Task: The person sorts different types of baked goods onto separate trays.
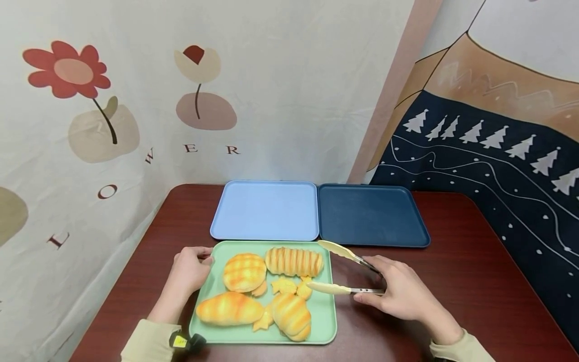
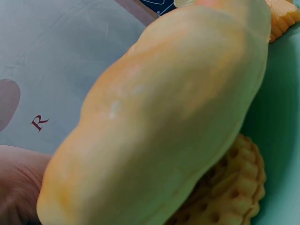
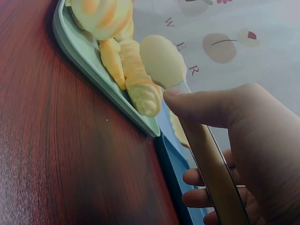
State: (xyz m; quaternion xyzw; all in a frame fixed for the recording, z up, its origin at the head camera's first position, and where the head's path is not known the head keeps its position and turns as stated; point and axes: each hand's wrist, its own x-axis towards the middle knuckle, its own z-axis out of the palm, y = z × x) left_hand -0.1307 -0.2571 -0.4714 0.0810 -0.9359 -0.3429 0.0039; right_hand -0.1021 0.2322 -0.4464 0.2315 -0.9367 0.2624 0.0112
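Note:
My right hand (image 1: 400, 289) holds a pair of tongs (image 1: 330, 288) with cream tips. The tips stand apart over the right side of a green tray (image 1: 323, 322). With thumb and fingers my left hand (image 1: 190, 271) grips that tray's left rim near its far corner. On it lie a round bread (image 1: 244, 272), a ridged roll (image 1: 295, 261), a long smooth bread (image 1: 229, 308) and a croissant-like bread (image 1: 291, 317). Small biscuits (image 1: 284, 285) sit between them, one star-shaped. The long bread (image 2: 159, 103) fills the left wrist view, partly covering a dimpled biscuit (image 2: 225, 192).
Behind the green tray, a light blue tray (image 1: 267, 210) and a dark blue tray (image 1: 371, 215) lie side by side. All rest on a dark red wooden table (image 1: 457, 261). Printed cloth (image 1: 294, 90) hangs behind the table.

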